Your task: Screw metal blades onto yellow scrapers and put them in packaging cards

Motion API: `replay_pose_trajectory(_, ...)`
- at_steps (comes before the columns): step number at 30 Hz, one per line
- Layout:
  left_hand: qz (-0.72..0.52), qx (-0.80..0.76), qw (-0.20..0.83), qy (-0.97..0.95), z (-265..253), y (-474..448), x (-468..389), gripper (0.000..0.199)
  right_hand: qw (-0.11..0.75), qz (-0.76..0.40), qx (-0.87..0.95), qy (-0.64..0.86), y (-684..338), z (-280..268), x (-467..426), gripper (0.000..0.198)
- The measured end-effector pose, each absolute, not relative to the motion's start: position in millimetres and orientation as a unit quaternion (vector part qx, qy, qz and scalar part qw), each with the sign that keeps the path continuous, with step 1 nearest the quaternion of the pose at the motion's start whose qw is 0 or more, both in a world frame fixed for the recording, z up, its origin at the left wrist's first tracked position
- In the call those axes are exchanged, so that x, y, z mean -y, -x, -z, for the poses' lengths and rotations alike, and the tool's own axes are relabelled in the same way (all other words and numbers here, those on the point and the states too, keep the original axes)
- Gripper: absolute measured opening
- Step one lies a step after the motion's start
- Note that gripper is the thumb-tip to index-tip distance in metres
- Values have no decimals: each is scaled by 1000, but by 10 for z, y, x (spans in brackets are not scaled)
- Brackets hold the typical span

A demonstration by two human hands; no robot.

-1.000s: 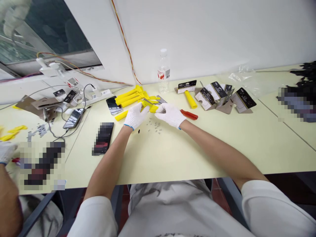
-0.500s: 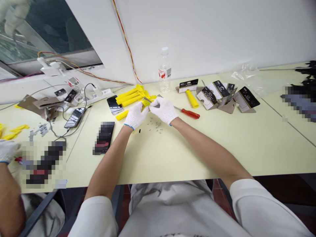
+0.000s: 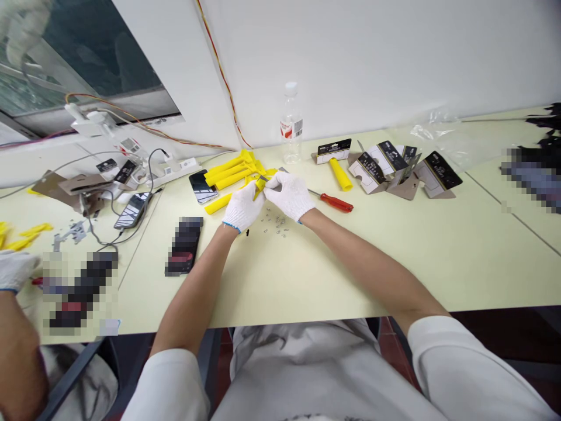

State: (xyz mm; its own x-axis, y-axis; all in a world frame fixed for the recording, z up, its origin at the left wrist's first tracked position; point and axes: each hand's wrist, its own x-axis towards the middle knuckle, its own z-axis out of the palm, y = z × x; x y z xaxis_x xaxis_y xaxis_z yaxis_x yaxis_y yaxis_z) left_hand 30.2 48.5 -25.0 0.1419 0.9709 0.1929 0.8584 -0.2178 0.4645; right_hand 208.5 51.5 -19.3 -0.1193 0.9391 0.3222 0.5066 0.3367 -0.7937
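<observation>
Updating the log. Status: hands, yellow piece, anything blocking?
Left hand holding yellow piece; right hand at it. Nothing seen blocking; small bits and screwdriver nearby.

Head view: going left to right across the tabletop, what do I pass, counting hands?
Co-worker's gloved hand → phone among the cables → pixelated dark slab → left hand → right hand → red screwdriver handle → rightmost packaging card → black heap.

Left fingers [image 3: 251, 192] hold yellow piece [image 3: 260, 185]; red screwdriver [image 3: 336, 203] nearby.
</observation>
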Motion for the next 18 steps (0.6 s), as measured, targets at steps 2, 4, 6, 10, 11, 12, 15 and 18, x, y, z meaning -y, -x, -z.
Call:
replay_pose_trajectory(2,-223,-617,120,-745,251,-314,-490,19,417,-254,703,516,-2089,193,-516,15)
replay_pose_trajectory(4,-215,-621,118,-745,251,-322,-493,21,418,-253,703,517,-2096,191,-520,16)
replay_pose_trajectory(6,-209,-622,116,-745,249,-324,-490,22,418,-256,703,515,-2103,187,-525,15)
replay_pose_trajectory(10,-224,-615,123,-746,242,-315,-474,20,407,-265,704,518,-2111,176,-534,15)
replay_pose_trajectory(11,-230,-614,126,-745,244,-311,-473,19,404,-265,704,521,-2112,173,-534,16)
replay_pose_trajectory(12,-233,-613,128,-744,247,-308,-473,19,401,-266,704,523,-2113,169,-533,16)
replay_pose_trajectory(15,-230,-614,123,-745,263,-301,-482,18,395,-271,706,522,-2117,152,-526,18)
replay_pose_trajectory(18,-225,-612,118,-749,272,-302,-488,19,386,-276,708,523,-2128,130,-523,21)
